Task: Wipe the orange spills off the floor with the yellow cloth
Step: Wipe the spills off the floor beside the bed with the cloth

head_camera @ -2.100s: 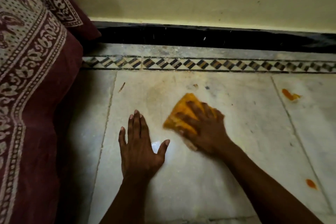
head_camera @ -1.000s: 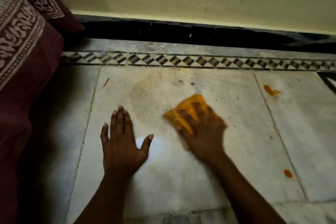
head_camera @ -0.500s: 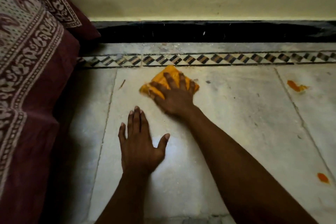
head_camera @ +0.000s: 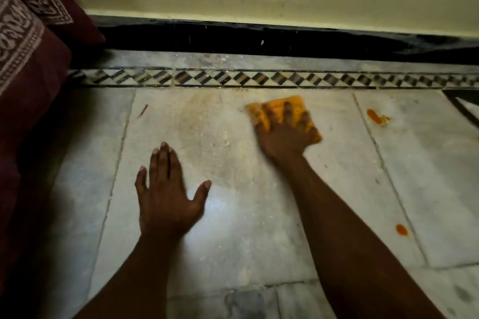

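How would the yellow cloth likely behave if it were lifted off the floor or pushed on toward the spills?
The yellow cloth looks soft and bunched under the right hand, so lifted it would probably droop. It lies thin and flat, so it is likely light. Pushed, it should slide easily over the smooth floor, perhaps creasing.

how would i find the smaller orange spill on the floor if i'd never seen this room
Start at the patterned border strip along the wall and follow it right, past the right hand pressing the yellow cloth. Cross the grout line onto the next slab, where the larger spill lies near the border. The smaller spill sits well nearer the viewer: a single round blob without a smeared tail.
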{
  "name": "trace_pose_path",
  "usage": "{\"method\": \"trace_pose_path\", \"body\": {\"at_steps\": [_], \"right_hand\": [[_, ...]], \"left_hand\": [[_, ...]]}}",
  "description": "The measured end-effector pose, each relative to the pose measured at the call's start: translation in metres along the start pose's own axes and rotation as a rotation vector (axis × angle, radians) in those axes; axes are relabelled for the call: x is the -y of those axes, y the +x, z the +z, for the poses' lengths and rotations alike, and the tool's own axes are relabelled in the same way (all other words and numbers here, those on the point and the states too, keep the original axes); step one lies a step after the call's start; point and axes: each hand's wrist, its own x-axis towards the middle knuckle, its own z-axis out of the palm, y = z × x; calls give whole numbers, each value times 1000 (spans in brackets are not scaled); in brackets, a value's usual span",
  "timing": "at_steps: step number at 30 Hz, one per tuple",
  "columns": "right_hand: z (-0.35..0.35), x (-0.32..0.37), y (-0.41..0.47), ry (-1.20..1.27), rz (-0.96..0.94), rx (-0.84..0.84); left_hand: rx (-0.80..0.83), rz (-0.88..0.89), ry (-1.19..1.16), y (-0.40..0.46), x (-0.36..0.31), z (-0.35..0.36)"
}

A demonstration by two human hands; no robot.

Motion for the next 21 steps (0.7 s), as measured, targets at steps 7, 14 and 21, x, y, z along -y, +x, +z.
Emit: {"method": "trace_pose_path", "body": {"at_steps": [7,14,21], "right_hand": [[-10,-106,-109,-175,-253,41],[-3,-52,-41,40,59,-4],[-1,-133,-180,-162,-352,44]], "left_hand": [[33,-7,-2,-3,-1,-3],[9,1,-7,-3,-4,-7],[30,105,-124,-15,0,-19]]}}
